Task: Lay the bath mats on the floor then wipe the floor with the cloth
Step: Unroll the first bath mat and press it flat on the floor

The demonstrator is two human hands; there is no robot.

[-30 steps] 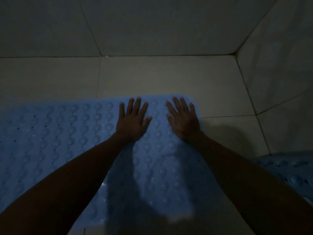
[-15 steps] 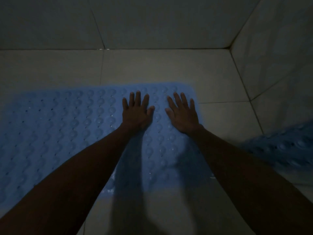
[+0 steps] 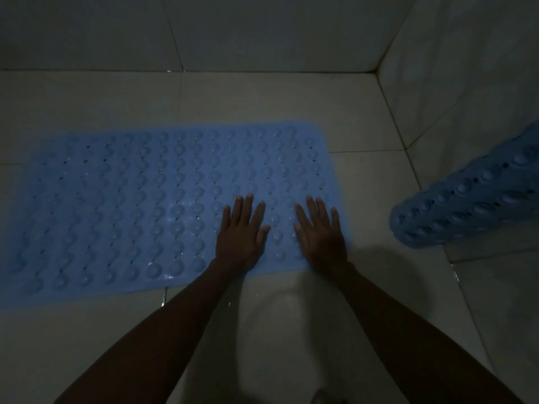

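Observation:
A light blue bath mat (image 3: 140,205) with rows of raised bumps and small holes lies flat on the pale tiled floor (image 3: 262,103). My left hand (image 3: 242,237) rests palm down on the mat's near right part, fingers spread. My right hand (image 3: 320,234) lies flat beside it at the mat's right end, fingers apart too. Neither hand holds anything. A second blue bath mat (image 3: 469,193) sits rolled or folded against the right wall, partly cut off by the frame edge. No cloth is in view.
Tiled walls meet at the far right corner (image 3: 376,72); the right wall (image 3: 466,83) runs close alongside the mat's right end. Bare wet-looking floor tiles (image 3: 277,330) lie between the mat and me. The room is dim.
My view has pulled back and risen, so the whole mat now shows. Both hands have slid toward the mat's near edge, still flat on it. More of the second mat shows at right.

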